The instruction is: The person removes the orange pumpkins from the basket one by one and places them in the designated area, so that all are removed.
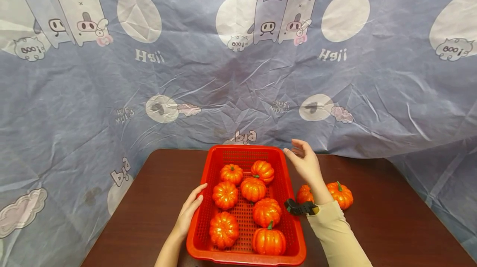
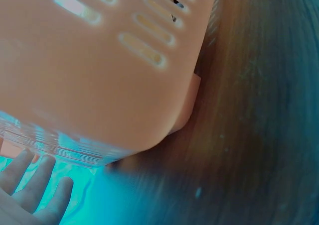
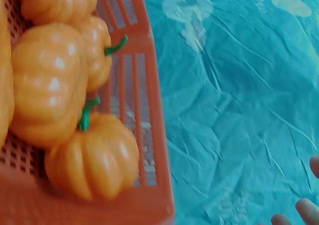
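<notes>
A red plastic basket (image 1: 246,258) with slotted walls holds several shiny orange toy pumpkins (image 1: 225,196). Beside its left wall is my left hand (image 1: 186,215), fingers extended at the rim; whether they touch it I cannot tell. In the left wrist view those fingers (image 2: 59,197) lie spread near the basket wall (image 2: 94,105). My right hand (image 1: 306,162) is raised by the far right corner, fingers loosely bent with nothing between them. Only its fingertips (image 3: 308,211) show in the right wrist view. Two more pumpkins (image 1: 340,195) sit right of the basket, one partly behind my right forearm.
The basket stands on a dark brown wooden table (image 1: 387,217). A wrinkled blue-grey cloth (image 1: 238,80) printed with cartoon figures hangs behind the table and along its sides. A black strap device (image 1: 301,208) sits on my right wrist, over the basket's right rim.
</notes>
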A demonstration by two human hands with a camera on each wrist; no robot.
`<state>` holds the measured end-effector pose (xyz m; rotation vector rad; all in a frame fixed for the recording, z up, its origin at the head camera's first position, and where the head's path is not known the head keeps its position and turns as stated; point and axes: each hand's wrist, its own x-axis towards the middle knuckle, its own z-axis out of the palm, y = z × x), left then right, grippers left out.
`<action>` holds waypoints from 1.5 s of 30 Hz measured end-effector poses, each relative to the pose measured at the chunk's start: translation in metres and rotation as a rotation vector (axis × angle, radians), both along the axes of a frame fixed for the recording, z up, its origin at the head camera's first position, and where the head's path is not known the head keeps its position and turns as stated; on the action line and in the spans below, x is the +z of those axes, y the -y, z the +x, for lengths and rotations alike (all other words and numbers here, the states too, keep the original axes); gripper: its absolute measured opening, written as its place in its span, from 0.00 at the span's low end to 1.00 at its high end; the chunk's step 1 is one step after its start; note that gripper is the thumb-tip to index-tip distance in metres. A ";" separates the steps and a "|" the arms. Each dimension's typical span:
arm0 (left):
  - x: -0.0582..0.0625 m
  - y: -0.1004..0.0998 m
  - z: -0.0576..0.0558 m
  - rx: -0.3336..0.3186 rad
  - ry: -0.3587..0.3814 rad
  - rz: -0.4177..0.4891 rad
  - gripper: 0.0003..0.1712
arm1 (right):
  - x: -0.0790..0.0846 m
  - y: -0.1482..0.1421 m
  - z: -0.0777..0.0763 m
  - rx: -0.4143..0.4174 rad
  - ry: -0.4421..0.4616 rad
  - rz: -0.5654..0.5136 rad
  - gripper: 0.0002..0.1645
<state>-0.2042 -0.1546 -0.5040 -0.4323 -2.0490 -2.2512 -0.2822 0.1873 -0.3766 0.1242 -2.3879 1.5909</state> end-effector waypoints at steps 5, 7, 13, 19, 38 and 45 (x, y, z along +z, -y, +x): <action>0.000 0.000 0.000 -0.014 0.002 0.013 0.25 | -0.001 0.022 -0.008 0.040 0.040 -0.024 0.31; -0.001 0.000 0.000 -0.016 0.006 0.017 0.25 | -0.003 0.030 -0.011 0.053 0.051 -0.034 0.31; -0.002 0.000 0.000 -0.024 0.013 0.023 0.25 | -0.011 0.050 -0.019 0.040 0.062 -0.016 0.28; -0.003 -0.002 0.000 -0.006 0.001 -0.001 0.25 | -0.026 0.065 -0.025 0.034 0.066 0.026 0.29; -0.002 0.001 -0.001 0.030 -0.036 -0.060 0.25 | -0.052 0.071 -0.036 0.032 0.160 0.116 0.28; -0.002 0.001 -0.001 0.035 -0.042 -0.068 0.24 | -0.054 0.070 -0.037 0.029 0.193 0.099 0.29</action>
